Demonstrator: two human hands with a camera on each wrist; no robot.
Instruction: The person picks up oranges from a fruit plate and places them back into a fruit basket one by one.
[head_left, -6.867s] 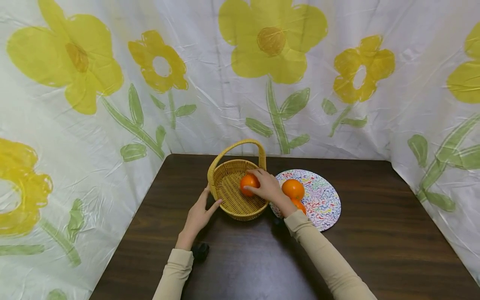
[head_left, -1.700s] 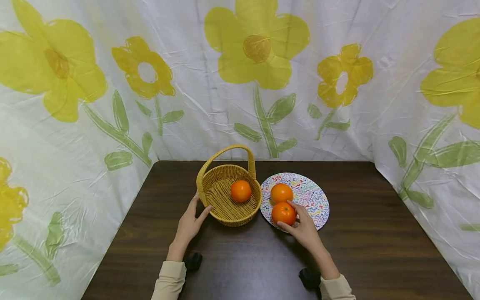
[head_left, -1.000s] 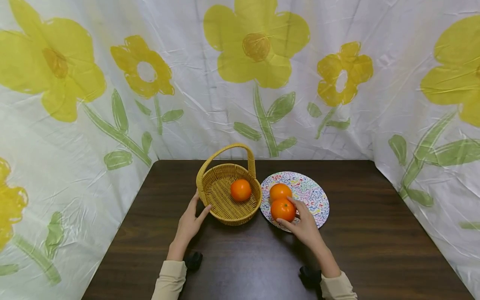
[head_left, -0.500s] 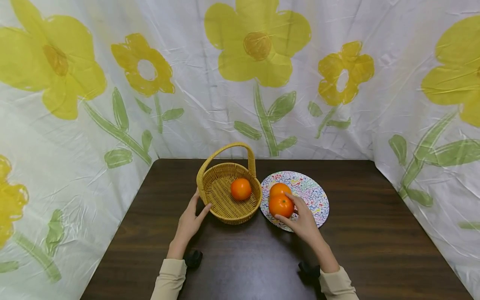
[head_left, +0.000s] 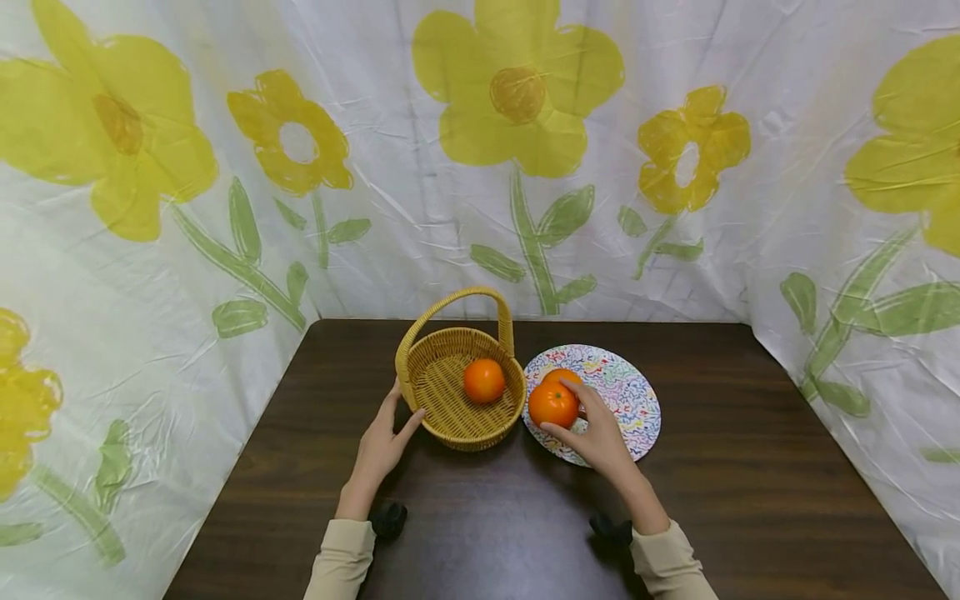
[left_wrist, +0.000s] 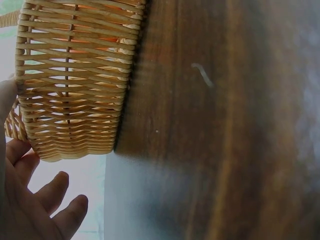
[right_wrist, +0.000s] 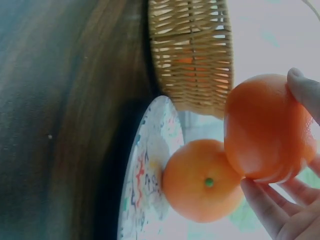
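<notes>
In the head view, my right hand (head_left: 600, 433) holds a reddish-orange orange (head_left: 553, 405) between thumb and fingers, above the left part of a patterned plate (head_left: 633, 408). Another orange (right_wrist: 202, 182) rests on the plate, partly hidden behind the held one in the head view. Left of the plate stands a yellow wicker basket (head_left: 442, 400) with an arched handle; one orange (head_left: 483, 381) lies inside. My left hand (head_left: 378, 446) holds the basket's left side, thumb at the front rim. In the left wrist view, its other fingers (left_wrist: 52, 192) are spread below the wicker wall.
Everything stands on a dark wooden table (head_left: 495, 533). A white curtain (head_left: 420, 208) with yellow flowers hangs behind and at both sides. Black wrist devices (head_left: 390, 518) sit under both wrists. The basket handle (head_left: 457, 298) arches above the basket opening.
Earlier, my right hand was inside the basket with an orange, which now lies there. It then grasped another orange at the plate and has lifted it slightly leftward. My left hand stays at the basket.
</notes>
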